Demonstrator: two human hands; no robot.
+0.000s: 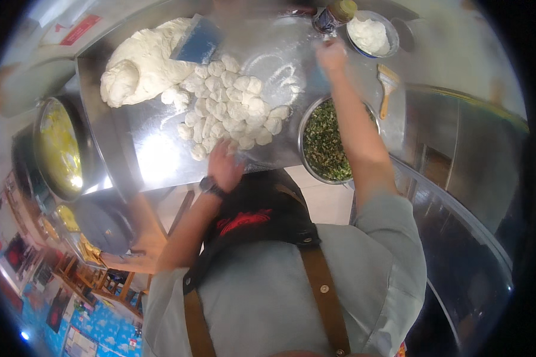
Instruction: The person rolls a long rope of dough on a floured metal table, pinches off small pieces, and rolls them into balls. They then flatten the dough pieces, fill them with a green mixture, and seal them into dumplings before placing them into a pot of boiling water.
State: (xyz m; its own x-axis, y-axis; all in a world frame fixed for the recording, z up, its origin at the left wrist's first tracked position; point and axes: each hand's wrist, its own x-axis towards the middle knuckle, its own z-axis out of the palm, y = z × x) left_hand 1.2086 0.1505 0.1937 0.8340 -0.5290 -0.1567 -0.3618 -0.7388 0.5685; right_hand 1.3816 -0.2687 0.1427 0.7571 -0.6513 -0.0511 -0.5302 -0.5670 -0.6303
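Note:
Many small floured dough pieces [232,105] lie in a cluster on a steel worktop [277,151]. My left hand [225,166], with a watch on the wrist, is at the near edge of that cluster, its fingertips by the closest pieces; blur hides its grip. Stretched out to the far right, my right hand [332,56] is blurred just below a dark jar with a yellowish lid [335,17]. Whether it holds anything is unclear. Under that forearm stands a metal bowl of chopped green filling [324,138]. A large dough mass [147,62] lies far left, a blue scraper [198,41] against it.
A bowl of white flour [370,35] stands at the far right, with a wooden-handled brush [386,89] nearer me. Loose flour [279,76] streaks the worktop. Left of the worktop is a large round pan with yellow, shiny contents [61,147].

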